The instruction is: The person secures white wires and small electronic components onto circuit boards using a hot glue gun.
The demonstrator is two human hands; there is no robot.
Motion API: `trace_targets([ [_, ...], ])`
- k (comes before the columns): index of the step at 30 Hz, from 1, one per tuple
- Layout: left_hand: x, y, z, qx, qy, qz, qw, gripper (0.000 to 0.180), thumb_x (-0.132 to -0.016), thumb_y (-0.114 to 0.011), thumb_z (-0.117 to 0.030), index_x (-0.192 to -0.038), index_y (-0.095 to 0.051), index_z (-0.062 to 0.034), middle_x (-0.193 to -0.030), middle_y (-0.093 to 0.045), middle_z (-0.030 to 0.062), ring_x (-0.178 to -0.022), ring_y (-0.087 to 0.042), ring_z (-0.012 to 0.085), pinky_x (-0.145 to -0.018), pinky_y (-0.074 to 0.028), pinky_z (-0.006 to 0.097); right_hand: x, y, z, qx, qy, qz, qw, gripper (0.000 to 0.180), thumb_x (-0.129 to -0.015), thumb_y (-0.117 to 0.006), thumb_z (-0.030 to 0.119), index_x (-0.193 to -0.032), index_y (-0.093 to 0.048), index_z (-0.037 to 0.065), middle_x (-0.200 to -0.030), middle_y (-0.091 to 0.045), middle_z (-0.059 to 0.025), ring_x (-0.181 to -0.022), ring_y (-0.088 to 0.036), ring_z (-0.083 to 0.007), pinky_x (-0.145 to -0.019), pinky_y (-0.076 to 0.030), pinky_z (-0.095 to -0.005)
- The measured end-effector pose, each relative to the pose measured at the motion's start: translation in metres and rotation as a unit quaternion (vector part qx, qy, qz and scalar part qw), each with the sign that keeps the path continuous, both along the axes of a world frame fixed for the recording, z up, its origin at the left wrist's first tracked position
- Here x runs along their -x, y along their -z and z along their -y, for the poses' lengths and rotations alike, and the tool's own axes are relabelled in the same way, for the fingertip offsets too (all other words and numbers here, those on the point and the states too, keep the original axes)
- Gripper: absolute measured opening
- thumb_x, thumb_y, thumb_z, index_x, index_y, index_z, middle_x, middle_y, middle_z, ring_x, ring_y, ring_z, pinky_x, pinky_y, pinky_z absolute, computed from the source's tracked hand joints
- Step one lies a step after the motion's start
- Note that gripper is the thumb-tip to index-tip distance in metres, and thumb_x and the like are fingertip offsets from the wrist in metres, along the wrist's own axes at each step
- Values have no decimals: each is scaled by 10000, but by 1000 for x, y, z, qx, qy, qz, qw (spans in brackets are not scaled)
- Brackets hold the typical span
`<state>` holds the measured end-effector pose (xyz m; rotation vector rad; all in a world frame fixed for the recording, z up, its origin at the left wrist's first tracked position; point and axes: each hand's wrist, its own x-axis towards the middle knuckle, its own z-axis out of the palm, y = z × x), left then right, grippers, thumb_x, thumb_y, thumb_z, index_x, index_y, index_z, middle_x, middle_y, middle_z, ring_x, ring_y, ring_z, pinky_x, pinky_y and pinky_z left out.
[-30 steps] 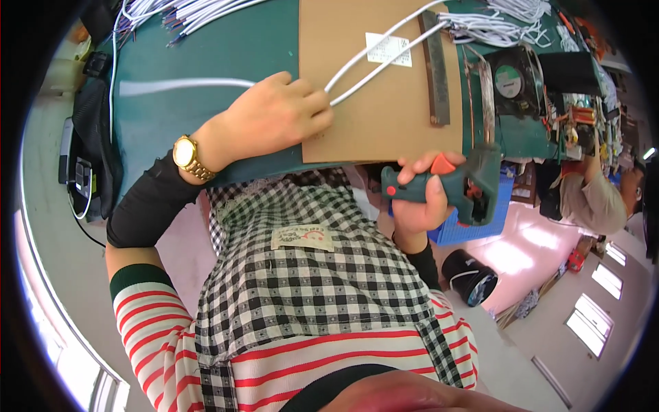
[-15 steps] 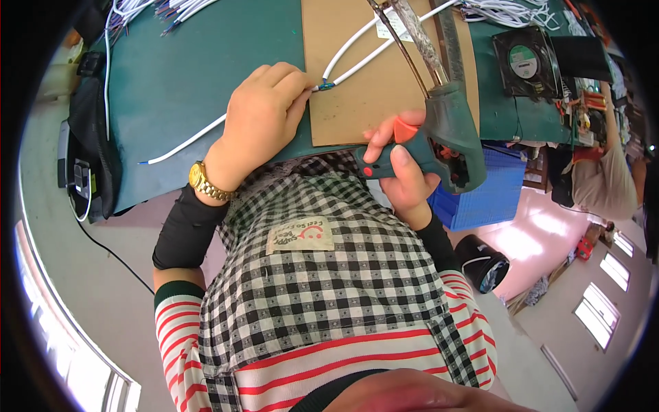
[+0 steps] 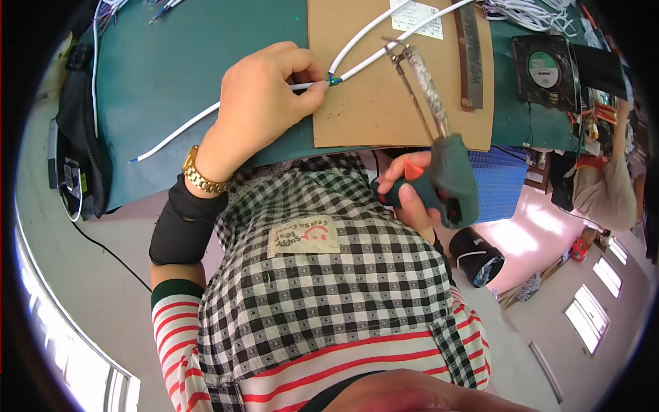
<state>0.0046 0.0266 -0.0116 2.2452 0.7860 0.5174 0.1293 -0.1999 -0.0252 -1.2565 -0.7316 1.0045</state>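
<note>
My left hand [image 3: 264, 89] pinches a white cable [image 3: 182, 127] near its splice, with the cable's free end trailing left over the green table. At the splice [image 3: 334, 80], bare blue and green wires show just beyond my fingertips, and two white cable lengths [image 3: 371, 65] run from it up and right. Wrapped round the handle of a dark green soldering gun [image 3: 454, 182] with an orange trigger, my right hand [image 3: 412, 199] is at the table's front edge. The gun's slim metal rod and whitish barrel point up over the cardboard, apart from the splice.
A cardboard sheet [image 3: 384, 123] bears a printed paper label [image 3: 425, 22] and a dark flat bar [image 3: 470, 62]. Farther right are a cooling fan [image 3: 546, 69] and a white cable bundle [image 3: 528, 15]. A blue crate [image 3: 504, 189] and black bucket [image 3: 476, 257] stand below. Another person's arm [image 3: 621, 137] shows at right.
The soldering gun has come down toward my body in my right hand, its tip now lower over the cardboard. My left hand has shifted slightly, its thumb and fingers closer to the splice.
</note>
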Motion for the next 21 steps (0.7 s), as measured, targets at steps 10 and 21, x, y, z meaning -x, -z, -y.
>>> trace_targets([
  [10,-1,-12,-9,54,16,-62,996,98,-674,-655,-154,-730,-642,-74,-702,-590,37,-639,-575,210,-580,-445,321,4,19,22,306,-141,229,913,202,-714,-661,151,-906,-633,93,-804,-651,-11,-674,-626,-163,-595,-500,-286],
  [21,2,-11,-7,35,20,-45,998,93,-686,-663,-72,-750,-614,-27,-677,-559,17,-565,-464,104,-545,-400,236,10,18,15,299,-112,153,935,151,-788,-581,174,-921,-593,102,-807,-607,-45,-680,-550,-149,-590,-454,-264],
])
